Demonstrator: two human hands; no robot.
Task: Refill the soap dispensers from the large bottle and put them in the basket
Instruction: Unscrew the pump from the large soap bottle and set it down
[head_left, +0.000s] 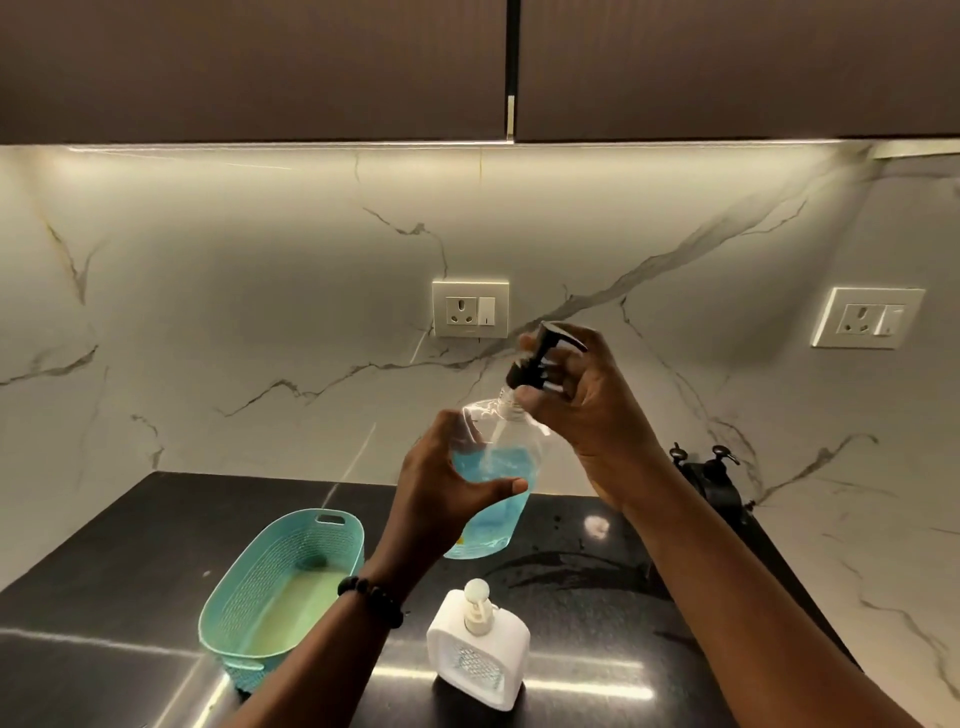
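soap dispenser bottle (488, 483), clear plastic and roughly half full of blue liquid, is held up above the black tabletop (104, 545), tilted with its neck leaning to the right. the left hand (447, 488) has a closed grip around the bottle's body, thumb across the front face and fingers curled behind it. a dark beaded bracelet (371, 597) sits on that wrist. directly above this grip, the right hand (576, 400) is closed on the black pump head (540, 364), fingertips pinched around its collar right at the bottle's neck; the pump's thin tube (493, 441) runs down inside the bottle into the blue liquid. whether the collar is threaded on or loose cannot be told.

below and to the left of the left-hand grip, a turquoise basket (291, 545) with a woven-look wall and handle slots stands on the tabletop, nothing visible inside it. straight below the held bottle, nearer the person, a white square dispenser (480, 644) with a pale pump stands upright on the tabletop, just beside the basket's right side but apart from it. to the right of the right-hand grip, a black tap fitting (711, 467) shows at the back edge, against the marble wall (260, 312). behind the grip, a wall socket (470, 309) is set in the marble, and a second socket (867, 317) lies further right.
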